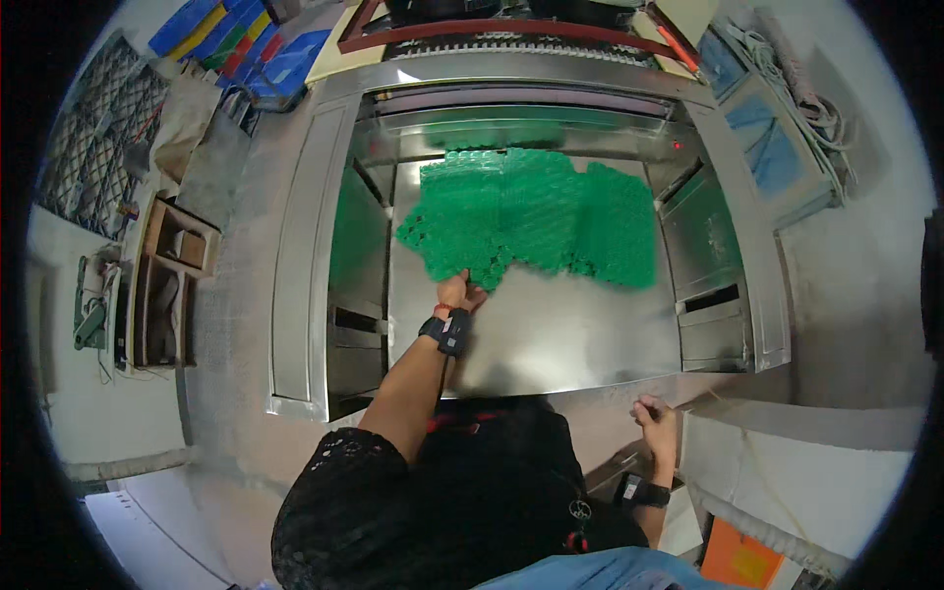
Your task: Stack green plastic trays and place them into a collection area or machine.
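A wide layer of small green pieces [541,211], closely packed in rows, lies on a metal tray surface [570,339] inside a steel frame. My left hand [458,292] reaches to the near left edge of the layer. Its fingers are bent and closed at the pieces there, and what sits between the fingertips is partly hidden. My right hand [657,428] is held up past the near right edge of the tray, away from the pieces. Its fingers are curled together, and I cannot make out whether anything small is in them.
The steel frame [307,246] rises around the tray, with slotted side walls. Behind it runs a dark red rail [511,31]. Blue bins [285,69] stand far left, a wooden box [182,241] at left. A white ledge [787,472] is near my right arm.
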`<state>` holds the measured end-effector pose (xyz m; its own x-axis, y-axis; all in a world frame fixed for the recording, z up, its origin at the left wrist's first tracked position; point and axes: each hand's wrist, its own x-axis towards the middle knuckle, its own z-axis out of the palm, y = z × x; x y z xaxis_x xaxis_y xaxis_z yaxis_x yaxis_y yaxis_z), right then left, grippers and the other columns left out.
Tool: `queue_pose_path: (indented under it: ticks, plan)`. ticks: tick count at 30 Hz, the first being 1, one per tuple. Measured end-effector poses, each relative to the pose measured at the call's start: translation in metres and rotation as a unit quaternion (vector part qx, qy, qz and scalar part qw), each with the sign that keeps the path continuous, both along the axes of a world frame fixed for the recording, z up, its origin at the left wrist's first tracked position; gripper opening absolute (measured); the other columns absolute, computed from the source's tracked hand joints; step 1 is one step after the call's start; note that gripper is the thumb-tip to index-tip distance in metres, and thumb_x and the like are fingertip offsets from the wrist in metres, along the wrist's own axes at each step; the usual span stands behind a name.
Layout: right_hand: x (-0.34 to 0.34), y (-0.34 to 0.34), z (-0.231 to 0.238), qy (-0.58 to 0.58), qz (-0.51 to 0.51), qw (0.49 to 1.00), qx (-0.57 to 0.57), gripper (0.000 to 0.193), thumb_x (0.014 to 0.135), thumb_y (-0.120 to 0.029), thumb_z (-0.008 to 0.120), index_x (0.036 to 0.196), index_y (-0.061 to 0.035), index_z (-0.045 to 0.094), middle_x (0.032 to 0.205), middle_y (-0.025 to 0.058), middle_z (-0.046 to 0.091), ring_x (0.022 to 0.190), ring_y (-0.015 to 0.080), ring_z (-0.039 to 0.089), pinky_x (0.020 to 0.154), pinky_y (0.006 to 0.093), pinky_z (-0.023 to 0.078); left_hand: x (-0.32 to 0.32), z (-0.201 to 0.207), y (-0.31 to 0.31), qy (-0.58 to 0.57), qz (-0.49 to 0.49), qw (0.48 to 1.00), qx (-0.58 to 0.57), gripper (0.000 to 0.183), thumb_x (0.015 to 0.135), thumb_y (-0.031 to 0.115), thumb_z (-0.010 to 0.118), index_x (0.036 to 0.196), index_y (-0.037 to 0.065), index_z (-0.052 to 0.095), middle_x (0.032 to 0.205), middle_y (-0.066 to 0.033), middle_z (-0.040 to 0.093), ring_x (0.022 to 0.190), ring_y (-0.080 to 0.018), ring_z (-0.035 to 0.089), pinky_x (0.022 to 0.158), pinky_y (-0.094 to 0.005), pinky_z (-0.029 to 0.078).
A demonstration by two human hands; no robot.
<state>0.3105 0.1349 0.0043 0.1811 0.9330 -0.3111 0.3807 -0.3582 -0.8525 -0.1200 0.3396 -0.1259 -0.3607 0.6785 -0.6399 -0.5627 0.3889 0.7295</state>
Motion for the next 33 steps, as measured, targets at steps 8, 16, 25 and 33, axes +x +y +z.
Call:
queue_pose_path:
  ticks: [8,16,25,33]
  plan:
    - [0.079,0.034,-0.02,0.063,-0.114,0.991,-0.019,0.032,0.082,-0.014,0.066,0.107,0.0043,0.058,0.09,0.0095,0.064,0.076,0.0175,0.062,0.065,0.0269,0.05,-0.024,0.016,-0.047,0.655,-0.384,0.634,0.146,0.022,0.077,0.026,0.062,0.08,0.005,0.056,0.07,-0.0117,0.06,0.062,-0.03,0.058,0.055,-0.0422,0.045]
    - [0.121,0.066,-0.022,-0.022,-0.28,0.956,0.09,0.05,0.071,-0.023,0.077,0.104,0.0064,0.052,0.093,0.0144,0.06,0.087,0.0193,0.058,0.076,0.0302,0.047,-0.008,0.102,-0.052,0.178,-0.114,0.976,0.047,0.021,0.09,0.013,0.053,0.07,0.014,0.05,0.066,0.0024,0.054,0.055,-0.0085,0.05,0.05,-0.0227,0.041]
    - [0.106,0.093,-0.032,0.076,-0.379,0.9,0.201,0.034,0.076,-0.009,0.072,0.102,0.0075,0.057,0.102,0.0148,0.062,0.088,0.0183,0.06,0.082,0.0295,0.045,0.038,0.102,0.012,0.232,-0.219,0.939,0.125,0.016,0.088,0.013,0.057,0.074,0.008,0.05,0.064,0.0063,0.042,0.06,-0.005,0.041,0.054,-0.0219,0.038]
    - [0.145,0.06,-0.023,0.123,-0.308,0.936,0.121,0.036,0.069,-0.004,0.075,0.102,0.0008,0.06,0.098,0.0075,0.061,0.086,0.0136,0.057,0.08,0.0279,0.045,0.052,0.072,0.085,0.672,-0.242,0.7,-0.015,0.047,0.081,0.032,0.063,0.114,0.001,0.052,0.1,-0.019,0.057,0.096,-0.0374,0.053,0.084,-0.042,0.043]
